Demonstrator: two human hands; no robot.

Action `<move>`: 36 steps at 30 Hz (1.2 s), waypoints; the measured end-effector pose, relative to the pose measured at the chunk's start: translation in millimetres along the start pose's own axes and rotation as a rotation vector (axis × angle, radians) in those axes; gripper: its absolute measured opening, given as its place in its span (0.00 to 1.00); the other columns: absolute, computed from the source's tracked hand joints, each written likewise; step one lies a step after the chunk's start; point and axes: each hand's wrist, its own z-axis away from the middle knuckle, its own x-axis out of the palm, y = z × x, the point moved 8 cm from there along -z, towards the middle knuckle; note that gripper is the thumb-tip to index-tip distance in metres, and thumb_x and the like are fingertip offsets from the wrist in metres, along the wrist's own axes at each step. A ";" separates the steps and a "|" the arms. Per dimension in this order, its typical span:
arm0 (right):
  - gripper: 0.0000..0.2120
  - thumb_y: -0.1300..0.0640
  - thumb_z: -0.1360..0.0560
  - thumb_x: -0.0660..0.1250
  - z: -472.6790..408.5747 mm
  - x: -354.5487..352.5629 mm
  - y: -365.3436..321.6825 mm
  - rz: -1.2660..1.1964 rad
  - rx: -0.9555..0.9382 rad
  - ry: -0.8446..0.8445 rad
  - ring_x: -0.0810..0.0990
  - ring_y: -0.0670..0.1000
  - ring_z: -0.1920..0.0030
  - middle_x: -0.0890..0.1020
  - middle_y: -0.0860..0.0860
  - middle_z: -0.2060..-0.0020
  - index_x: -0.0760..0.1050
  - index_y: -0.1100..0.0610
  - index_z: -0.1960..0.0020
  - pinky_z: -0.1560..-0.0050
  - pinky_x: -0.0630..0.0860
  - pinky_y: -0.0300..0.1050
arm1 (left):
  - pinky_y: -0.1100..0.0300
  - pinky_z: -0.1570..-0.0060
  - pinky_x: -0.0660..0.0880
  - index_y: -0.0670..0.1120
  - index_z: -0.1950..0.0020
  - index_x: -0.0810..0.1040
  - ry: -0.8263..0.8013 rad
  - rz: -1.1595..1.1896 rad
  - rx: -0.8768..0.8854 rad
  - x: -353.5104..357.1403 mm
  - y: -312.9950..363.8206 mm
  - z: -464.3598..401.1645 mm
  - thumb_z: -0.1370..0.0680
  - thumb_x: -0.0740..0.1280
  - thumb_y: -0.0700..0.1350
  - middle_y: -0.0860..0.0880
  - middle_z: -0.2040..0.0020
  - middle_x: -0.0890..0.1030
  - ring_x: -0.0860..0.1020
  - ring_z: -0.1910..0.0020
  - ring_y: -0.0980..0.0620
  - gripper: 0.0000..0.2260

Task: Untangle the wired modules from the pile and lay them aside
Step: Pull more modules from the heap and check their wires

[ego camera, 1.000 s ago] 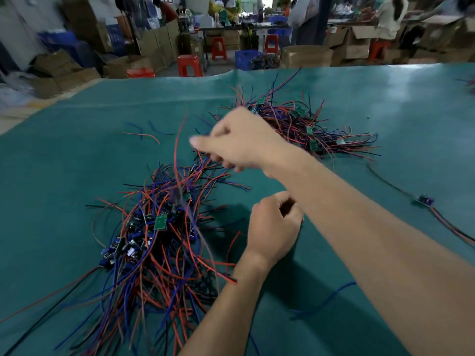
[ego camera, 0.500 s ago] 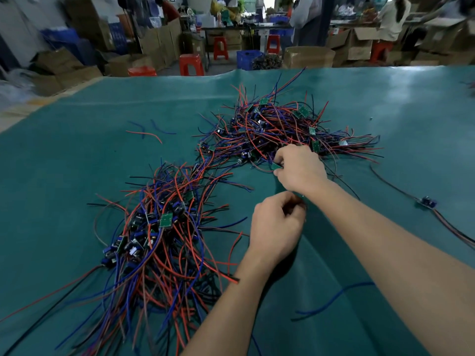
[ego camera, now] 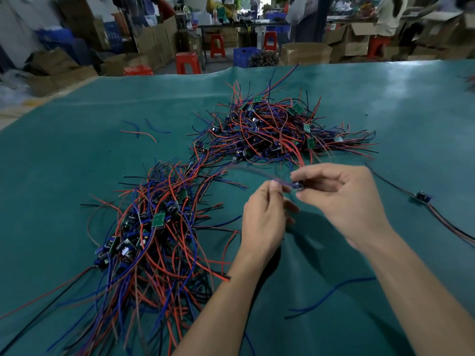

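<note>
Wired module, small & dark blue, is pinched between thumb & fingertips of right hand, above the green table near its middle. Its blurred wires are stretched leftward from the grip; the stretch next to the module is pinched by left hand, fingers curled, just left of the right hand. Near pile is spread toward the table's near-left corner; far pile is heaped toward the far edge. One module w/ wires is laid alone toward the right edge. Blue crate beyond the far edge: contents can't be told.
</note>
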 end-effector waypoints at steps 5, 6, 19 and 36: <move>0.22 0.78 0.32 0.67 4.4 6.4 10.0 -0.063 -0.026 0.043 0.87 0.46 0.51 0.88 0.47 0.54 0.87 0.53 0.58 0.51 0.80 0.35 | 0.67 0.79 0.65 0.51 0.68 0.81 -0.056 0.089 -0.038 1.8 3.5 3.5 0.18 0.52 0.64 0.50 0.75 0.80 0.72 0.80 0.59 0.29; 0.21 0.76 0.32 0.67 3.8 5.5 9.6 -0.062 -0.035 0.051 0.87 0.46 0.50 0.88 0.47 0.54 0.87 0.52 0.59 0.50 0.81 0.36 | 0.67 0.79 0.65 0.48 0.66 0.81 -0.086 0.126 -0.041 3.6 4.6 3.8 0.18 0.54 0.64 0.49 0.73 0.81 0.72 0.79 0.58 0.28; 0.16 0.73 0.31 0.75 -1.3 -18.7 30.2 -0.231 0.081 0.232 0.87 0.47 0.55 0.88 0.52 0.61 0.87 0.51 0.65 0.52 0.79 0.35 | 0.66 0.71 0.73 0.43 0.50 0.80 -0.134 0.131 -0.016 6.9 2.8 3.2 0.18 0.66 0.39 0.48 0.58 0.87 0.76 0.74 0.56 0.03; 0.09 0.54 0.29 0.78 -13.5 -63.9 42.5 0.032 0.079 0.412 0.75 0.45 0.68 0.82 0.46 0.70 0.85 0.44 0.65 0.67 0.77 0.45 | 0.66 0.74 0.69 0.44 0.59 0.78 -0.279 0.025 -0.020 20.0 -0.4 7.5 0.21 0.70 0.38 0.45 0.70 0.81 0.70 0.78 0.56 0.08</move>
